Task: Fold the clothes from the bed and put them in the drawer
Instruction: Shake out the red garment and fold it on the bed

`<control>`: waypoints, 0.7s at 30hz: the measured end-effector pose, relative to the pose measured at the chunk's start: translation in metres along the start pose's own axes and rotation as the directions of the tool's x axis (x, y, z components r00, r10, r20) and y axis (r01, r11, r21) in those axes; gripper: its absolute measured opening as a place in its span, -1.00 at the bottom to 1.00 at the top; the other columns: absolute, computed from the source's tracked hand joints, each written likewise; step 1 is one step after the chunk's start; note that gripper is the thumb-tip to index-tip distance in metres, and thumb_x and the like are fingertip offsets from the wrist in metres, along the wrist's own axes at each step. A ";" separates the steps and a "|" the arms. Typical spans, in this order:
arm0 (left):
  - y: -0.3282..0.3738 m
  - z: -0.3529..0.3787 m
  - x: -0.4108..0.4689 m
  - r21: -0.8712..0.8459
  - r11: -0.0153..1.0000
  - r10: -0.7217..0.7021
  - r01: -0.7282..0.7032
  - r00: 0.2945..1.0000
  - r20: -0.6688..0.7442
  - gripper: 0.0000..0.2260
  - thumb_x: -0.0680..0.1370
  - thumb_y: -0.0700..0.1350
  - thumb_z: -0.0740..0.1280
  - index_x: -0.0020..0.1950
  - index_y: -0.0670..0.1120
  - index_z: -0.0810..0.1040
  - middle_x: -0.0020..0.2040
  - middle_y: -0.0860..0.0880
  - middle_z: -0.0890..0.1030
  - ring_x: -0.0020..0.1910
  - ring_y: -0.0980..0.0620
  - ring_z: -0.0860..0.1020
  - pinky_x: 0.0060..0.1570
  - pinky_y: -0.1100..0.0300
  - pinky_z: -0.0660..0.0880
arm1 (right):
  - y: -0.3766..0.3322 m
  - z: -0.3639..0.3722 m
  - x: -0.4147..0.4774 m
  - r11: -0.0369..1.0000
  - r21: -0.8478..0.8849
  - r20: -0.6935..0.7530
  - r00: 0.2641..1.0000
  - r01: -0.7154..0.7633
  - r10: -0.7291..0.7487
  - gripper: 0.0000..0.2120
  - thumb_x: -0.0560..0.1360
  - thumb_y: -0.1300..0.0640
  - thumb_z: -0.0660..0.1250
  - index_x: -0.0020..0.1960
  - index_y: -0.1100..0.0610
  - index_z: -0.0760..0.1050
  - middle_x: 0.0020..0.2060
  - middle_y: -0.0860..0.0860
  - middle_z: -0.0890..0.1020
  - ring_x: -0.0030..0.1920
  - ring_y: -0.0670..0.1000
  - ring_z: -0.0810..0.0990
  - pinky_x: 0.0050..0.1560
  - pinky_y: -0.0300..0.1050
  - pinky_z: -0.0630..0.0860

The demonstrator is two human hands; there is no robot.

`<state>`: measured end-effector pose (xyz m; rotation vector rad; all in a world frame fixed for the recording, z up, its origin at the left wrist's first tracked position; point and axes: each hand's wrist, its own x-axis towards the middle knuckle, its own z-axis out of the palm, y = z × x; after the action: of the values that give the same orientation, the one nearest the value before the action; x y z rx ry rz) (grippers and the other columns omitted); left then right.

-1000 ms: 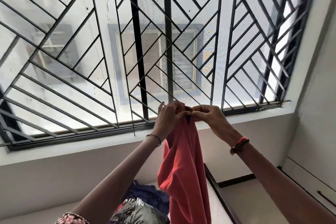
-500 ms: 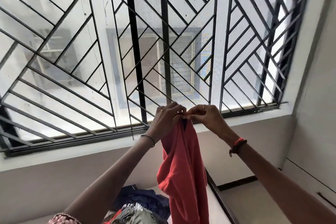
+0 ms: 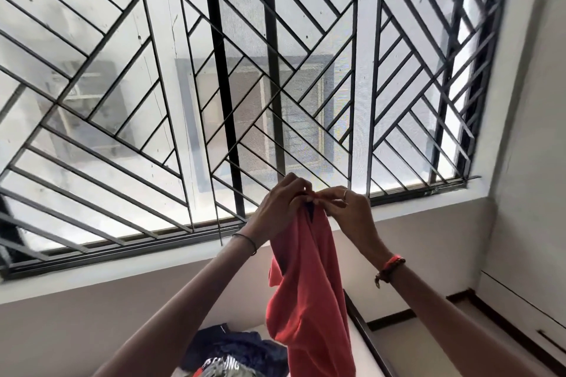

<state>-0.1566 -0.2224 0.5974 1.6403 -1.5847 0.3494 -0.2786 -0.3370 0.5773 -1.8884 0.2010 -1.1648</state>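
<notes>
While both hands meet at its top edge, the red garment [image 3: 309, 300] hangs in the air in front of the window sill, above the bed [image 3: 363, 353].

- Long axis: upright. The top is gathered narrow at the hands; the cloth widens downward and runs out of the lower edge of the view. A dark patch shows at the gathered top.
- Left hand [image 3: 281, 205]: fingers curled, grasping the top of the garment; thin dark band [image 3: 246, 242] on the wrist.
- Right hand [image 3: 349, 208]: thumb and fingers pinching the same top edge, touching the left hand; red thread band [image 3: 392, 266] on the wrist.
- Pile of clothes [image 3: 232, 349]: dark blue and grey printed pieces, on the bed, left of the hanging garment.
- Window grille [image 3: 214, 70]: black diagonal bars, behind the hands.
- White cabinet front [image 3: 520, 306]: far right, well apart from the garment.
</notes>
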 end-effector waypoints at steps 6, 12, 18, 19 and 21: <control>0.000 -0.008 0.002 -0.040 0.999 0.001 0.001 0.999 0.049 -0.70 0.54 -0.06 0.15 0.03 -0.24 0.55 -0.04 -0.14 0.51 -0.07 0.08 0.49 -0.04 0.37 0.38 | 0.000 0.000 0.004 0.999 0.019 0.015 0.999 -0.031 0.030 -0.77 0.37 0.28 0.48 -0.23 -0.05 0.60 -0.31 -0.02 0.66 -0.30 -0.08 0.59 -0.28 -0.10 0.56; 0.000 -0.014 0.004 0.003 1.000 0.014 -0.014 0.998 0.068 -0.89 0.54 -0.13 0.27 -0.04 -0.16 0.54 -0.09 -0.06 0.51 -0.10 0.03 0.51 -0.07 0.13 0.47 | -0.004 0.000 0.003 0.990 0.115 0.092 0.993 -0.084 0.073 -0.87 0.39 0.30 0.46 -0.21 0.09 0.59 -0.28 0.05 0.65 -0.25 -0.11 0.56 -0.24 -0.16 0.54; -0.002 -0.016 0.006 0.046 0.998 0.044 -0.049 0.994 0.099 -0.96 0.54 -0.12 0.27 -0.05 -0.07 0.50 -0.08 0.02 0.49 -0.12 0.06 0.52 -0.08 0.03 0.49 | -0.008 -0.002 0.004 0.991 0.053 0.066 0.991 -0.123 0.120 -0.86 0.37 0.23 0.50 -0.27 0.04 0.58 -0.32 -0.01 0.63 -0.30 -0.12 0.57 -0.22 -0.12 0.58; -0.002 -0.016 0.007 0.044 0.997 0.056 -0.060 0.994 0.092 -0.96 0.54 -0.13 0.29 -0.05 -0.07 0.50 -0.09 0.02 0.49 -0.13 0.06 0.52 -0.08 0.04 0.49 | -0.007 -0.001 0.004 0.994 0.018 0.029 0.994 -0.106 0.105 -0.83 0.37 0.22 0.50 -0.27 0.00 0.57 -0.32 -0.03 0.64 -0.28 -0.10 0.59 -0.20 -0.12 0.58; 0.001 -0.017 0.010 0.031 0.997 0.074 -0.076 0.994 0.075 -0.97 0.54 -0.14 0.31 -0.06 -0.09 0.52 -0.09 0.00 0.50 -0.13 0.08 0.52 -0.07 0.09 0.49 | -0.006 0.003 0.003 0.997 -0.019 -0.029 0.997 -0.070 0.069 -0.81 0.39 0.23 0.48 -0.26 -0.02 0.55 -0.28 -0.04 0.64 -0.24 -0.09 0.61 -0.16 -0.17 0.57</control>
<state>-0.1500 -0.2169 0.6153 1.6389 -1.7075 0.3601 -0.2767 -0.3332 0.5829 -1.8678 0.2926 -1.1469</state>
